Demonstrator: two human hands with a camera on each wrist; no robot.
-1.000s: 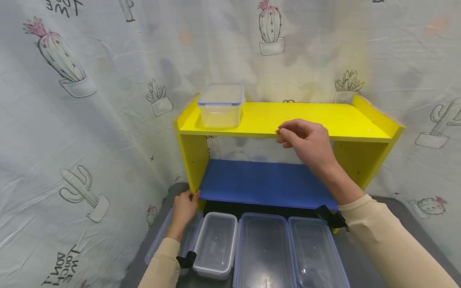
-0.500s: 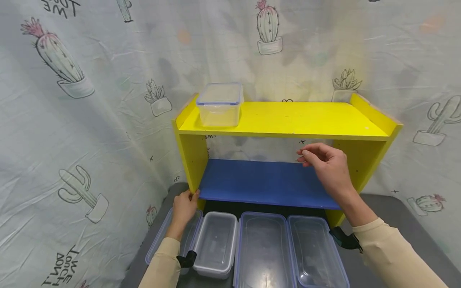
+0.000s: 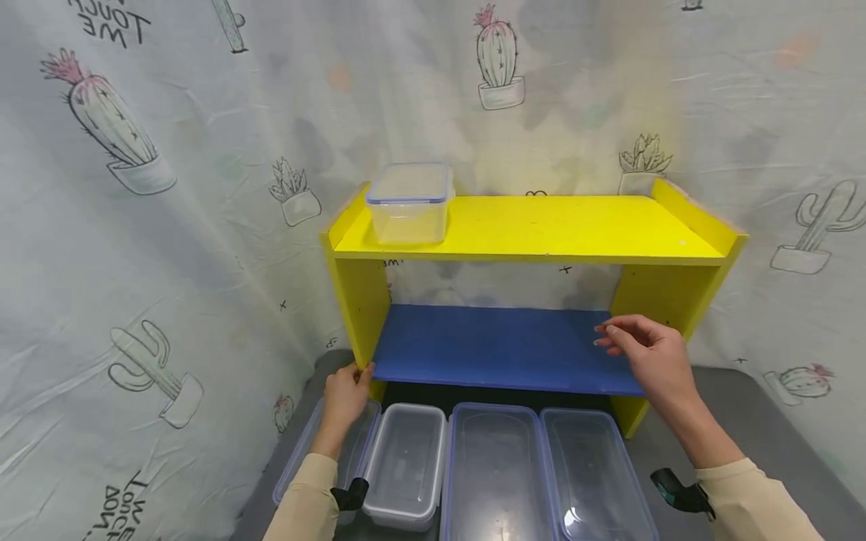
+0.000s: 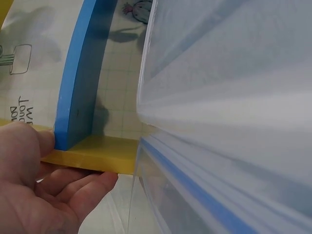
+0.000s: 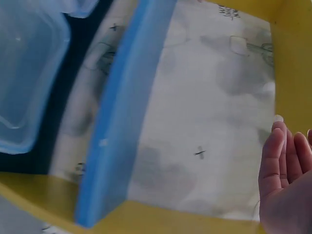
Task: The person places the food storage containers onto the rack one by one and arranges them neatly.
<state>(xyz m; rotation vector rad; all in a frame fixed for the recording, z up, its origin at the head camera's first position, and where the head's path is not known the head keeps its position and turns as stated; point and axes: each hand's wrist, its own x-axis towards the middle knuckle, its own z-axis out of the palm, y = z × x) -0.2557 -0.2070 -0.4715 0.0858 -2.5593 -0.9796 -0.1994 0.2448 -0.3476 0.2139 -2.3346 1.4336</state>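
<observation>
My left hand (image 3: 345, 397) grips the front edge of the left side panel (image 4: 105, 158) of a yellow shelf unit (image 3: 575, 224). In the left wrist view the thumb lies on one side of that panel and the fingers on the other, close to the end of the blue shelf board (image 3: 487, 347). My right hand (image 3: 655, 359) hovers in front of the unit's right part, over the blue board's right end as the head view sees it. Its fingers are loosely bent, with nothing visible between them. A clear lidded container (image 3: 409, 218) stands on the left of the yellow top.
Below the blue board several clear plastic containers sit side by side on a dark grey surface (image 3: 704, 421), among them a large blue-rimmed one (image 3: 501, 473) and a pale-rimmed one (image 3: 408, 462). A cactus-print curtain (image 3: 203, 248) hangs behind and to the left.
My right hand has moved down and to the right, from the front of the yellow top to the level of the blue board. The left hand keeps its hold on the panel.
</observation>
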